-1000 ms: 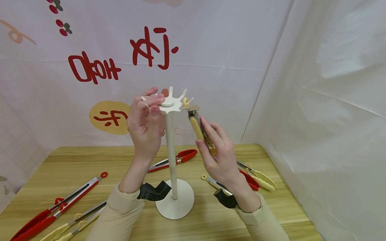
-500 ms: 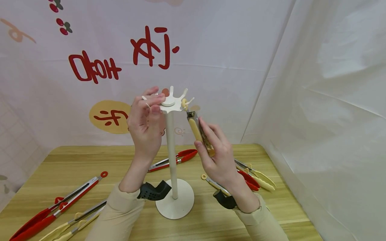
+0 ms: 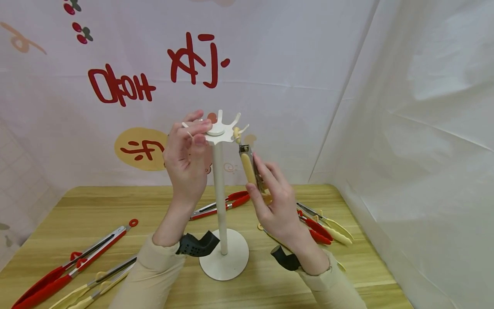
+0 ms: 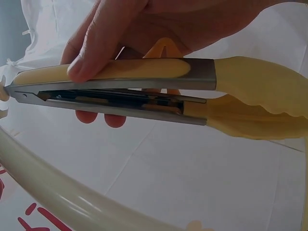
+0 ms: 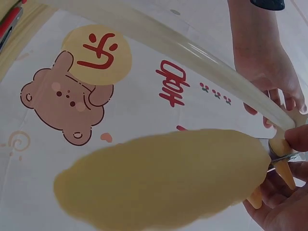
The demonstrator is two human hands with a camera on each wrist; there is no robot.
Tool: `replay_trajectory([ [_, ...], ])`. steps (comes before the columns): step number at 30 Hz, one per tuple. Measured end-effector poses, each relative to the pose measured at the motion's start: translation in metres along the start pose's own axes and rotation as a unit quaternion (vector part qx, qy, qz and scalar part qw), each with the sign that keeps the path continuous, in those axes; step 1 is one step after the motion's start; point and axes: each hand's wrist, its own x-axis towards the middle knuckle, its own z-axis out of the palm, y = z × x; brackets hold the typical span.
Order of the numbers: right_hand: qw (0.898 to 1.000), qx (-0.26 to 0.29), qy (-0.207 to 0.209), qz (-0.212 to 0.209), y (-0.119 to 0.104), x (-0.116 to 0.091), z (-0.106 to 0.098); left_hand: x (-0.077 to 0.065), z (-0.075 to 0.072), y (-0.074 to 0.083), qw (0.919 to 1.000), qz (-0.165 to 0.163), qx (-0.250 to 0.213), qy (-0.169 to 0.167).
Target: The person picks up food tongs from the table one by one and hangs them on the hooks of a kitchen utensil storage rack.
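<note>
A white stand [image 3: 218,184] with a ring of upturned hooks at its top rises from a round base. At its left, my left hand [image 3: 185,163] grips the hooked top, fingertips on the central cap and thumb at the edge. My right hand [image 3: 275,199] holds a pair of yellow-tipped metal tongs [image 3: 248,167], its yellow hanging ring [image 3: 237,134] around a right-hand hook. In the left wrist view the tongs [image 4: 120,72] lie between thumb and fingers, their scalloped yellow heads slightly apart. One yellow head [image 5: 163,178] fills much of the right wrist view.
Red tongs [image 3: 88,253] and yellow tongs [image 3: 104,279] lie at the table's left. Other red tongs [image 3: 220,206] lie behind the stand. More red and yellow tongs [image 3: 328,225] cluster at the right, partly behind my right arm. White printed cloth [image 3: 270,64] hangs behind the table.
My right hand has shifted slightly left and down, and the tongs stand more upright. Their ring sits lower on the hook. My left hand stays on the stand's top.
</note>
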Motion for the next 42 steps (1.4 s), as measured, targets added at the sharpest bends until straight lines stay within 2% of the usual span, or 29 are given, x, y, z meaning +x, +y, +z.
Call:
replay_trajectory([
  [8, 1.000, 0.012, -0.003, 0.002, 0.000, -0.004, 0.006, -0.001, 0.001, 0.000, 1.0000, -0.002, -0.002, -0.002],
  [16, 1.000, 0.005, 0.005, -0.019, 0.001, -0.008, 0.017, -0.001, 0.001, -0.001, 1.0000, 0.001, -0.002, 0.007],
  [28, 1.000, 0.018, 0.002, -0.019, 0.001, -0.011, 0.024, 0.000, 0.001, -0.002, 0.9998, 0.009, 0.007, 0.014],
  [42, 0.999, 0.033, 0.000, -0.014, 0.003, -0.017, 0.031, -0.001, 0.002, -0.004, 0.9998, 0.010, -0.003, 0.015],
])
